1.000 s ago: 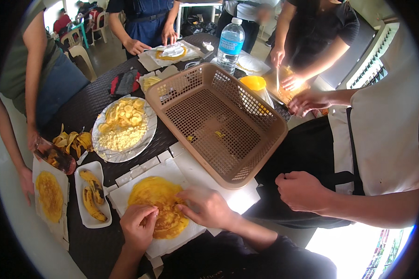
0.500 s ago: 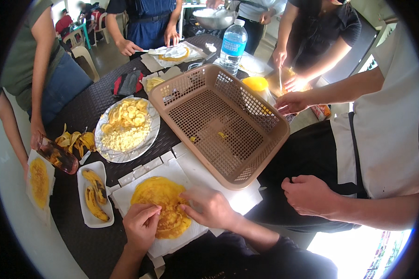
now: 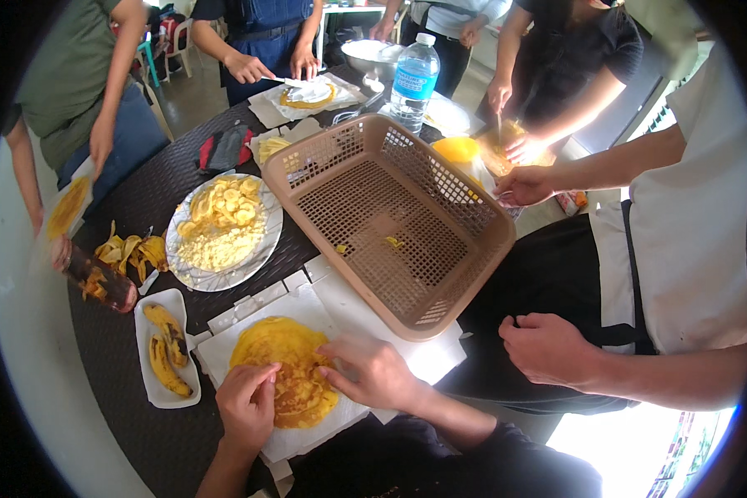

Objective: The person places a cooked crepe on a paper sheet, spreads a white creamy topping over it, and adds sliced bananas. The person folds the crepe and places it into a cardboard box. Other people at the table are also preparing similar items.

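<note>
A round yellow-brown pancake (image 3: 286,378) lies on white paper (image 3: 214,349) directly in front of me. My left hand (image 3: 247,405) is over its left side, thumb and fingertips pinched together; anything between them is too small to make out. At the pancake's right edge, my right hand (image 3: 372,369) has its thumb and index finger apart, with nothing visible between them. The paper rests on white cardboard (image 3: 353,311). To the left stands a white foam tray (image 3: 177,397) with two browned bananas (image 3: 168,365).
A brown plastic basket (image 3: 407,328) stands just beyond. A plate (image 3: 271,241) holds sliced and crumbled yellow food. Near the left edge are a dark jar (image 3: 108,286) and banana peels (image 3: 133,249). A water bottle (image 3: 415,83) stands behind. Several people work around the table.
At the far left, a person has raised a paper with a pancake on it, and the jar has shifted slightly. My hands have hardly moved.
</note>
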Tool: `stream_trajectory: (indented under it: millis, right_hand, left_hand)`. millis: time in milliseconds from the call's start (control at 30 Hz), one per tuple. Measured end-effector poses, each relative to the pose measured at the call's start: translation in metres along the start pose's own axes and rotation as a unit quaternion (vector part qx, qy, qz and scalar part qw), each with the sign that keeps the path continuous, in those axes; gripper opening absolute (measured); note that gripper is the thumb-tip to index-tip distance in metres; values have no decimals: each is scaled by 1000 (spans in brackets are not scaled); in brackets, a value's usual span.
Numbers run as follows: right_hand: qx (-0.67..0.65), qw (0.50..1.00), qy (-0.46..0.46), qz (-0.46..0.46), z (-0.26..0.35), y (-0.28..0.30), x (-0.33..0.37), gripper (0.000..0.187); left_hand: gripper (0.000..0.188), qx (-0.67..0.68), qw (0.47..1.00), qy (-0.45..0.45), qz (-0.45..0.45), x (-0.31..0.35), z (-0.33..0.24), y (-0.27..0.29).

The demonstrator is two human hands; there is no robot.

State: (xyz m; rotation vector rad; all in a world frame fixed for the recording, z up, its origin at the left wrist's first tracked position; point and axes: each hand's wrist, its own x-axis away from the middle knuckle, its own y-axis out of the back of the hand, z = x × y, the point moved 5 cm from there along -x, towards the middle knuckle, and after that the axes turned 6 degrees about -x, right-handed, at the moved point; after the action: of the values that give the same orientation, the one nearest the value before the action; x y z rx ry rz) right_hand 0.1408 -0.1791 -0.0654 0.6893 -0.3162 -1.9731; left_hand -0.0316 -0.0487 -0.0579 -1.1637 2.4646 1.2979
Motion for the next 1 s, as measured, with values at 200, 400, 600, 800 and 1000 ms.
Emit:
stream_trajectory:
  millis: [200,400,600,800,1000]
  right_hand:
    - [11,1000,8,-6,0,0,0,24]
    - [-1,1000,23,-11,5,2,-2,24]
    - [-5,1000,-12,5,4,1,-3,23]
    - [-6,1000,-6,-1,2,-1,-4,22]
    - [-1,1000,-18,7,2,0,-3,21]
  left_hand:
    - [18,34,999,2,-31,1,0,-1]
    - [14,23,999,-24,-32,1,-1,4]
    - [16,13,999,-21,-24,0,-2,5]
    - [20,23,999,-37,-28,0,-1,4]
    - [24,-7,998,-54,-8,2,-1,3]
